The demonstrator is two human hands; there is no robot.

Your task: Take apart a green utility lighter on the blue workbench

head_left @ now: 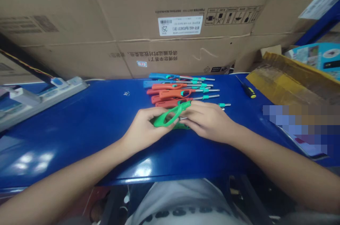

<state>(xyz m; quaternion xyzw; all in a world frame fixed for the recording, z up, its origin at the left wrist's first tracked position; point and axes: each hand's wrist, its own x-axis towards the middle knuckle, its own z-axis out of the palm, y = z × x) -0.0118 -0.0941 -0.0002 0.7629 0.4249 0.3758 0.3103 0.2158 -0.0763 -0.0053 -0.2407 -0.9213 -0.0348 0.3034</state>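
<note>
My left hand (145,127) and my right hand (208,120) meet over the middle of the blue table (92,118). Both are closed on a green long-nosed lighter (170,116). The left hand grips its looped green handle. My right hand's fingers pinch the part nearer the metal tube, which they hide. Just behind the hands lies a pile of several lighters (180,90), red and blue, with thin metal tubes and teal tips pointing right.
Large cardboard boxes (164,23) wall off the table's far edge. A white power strip (42,94) lies at the left. At the far right lie a small black and yellow screwdriver (248,90) and a yellow-brown packet (292,79).
</note>
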